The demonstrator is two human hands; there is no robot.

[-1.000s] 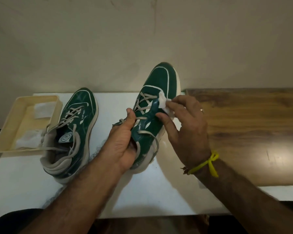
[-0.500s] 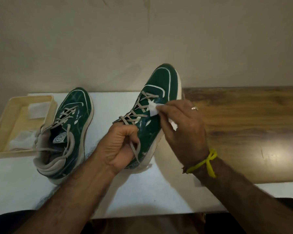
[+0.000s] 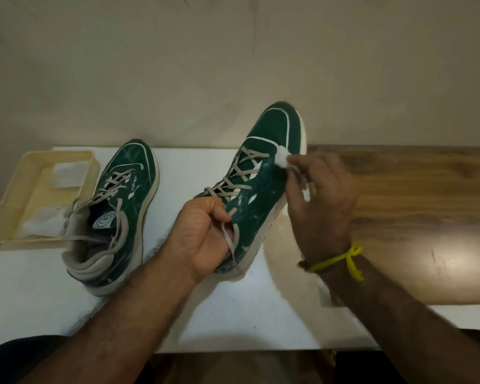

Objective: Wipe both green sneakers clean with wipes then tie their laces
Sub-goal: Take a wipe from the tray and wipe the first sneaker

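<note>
Sneaker [image 3: 263, 173] under cleaning is tilted toe-up above the white table [image 3: 233, 314], heel low, with the left hand [image 3: 205, 234] curled around its collar and a loose lace while the right hand [image 3: 316, 195] pinches a bunched wipe [image 3: 281, 157] against the upper beside the laces. Keep the left grip firm and make short, overlapping strokes along the side. The second sneaker [image 3: 117, 206] rests flat beside the tray [image 3: 0, 217] holding spare wipes, its laces untied.
</note>
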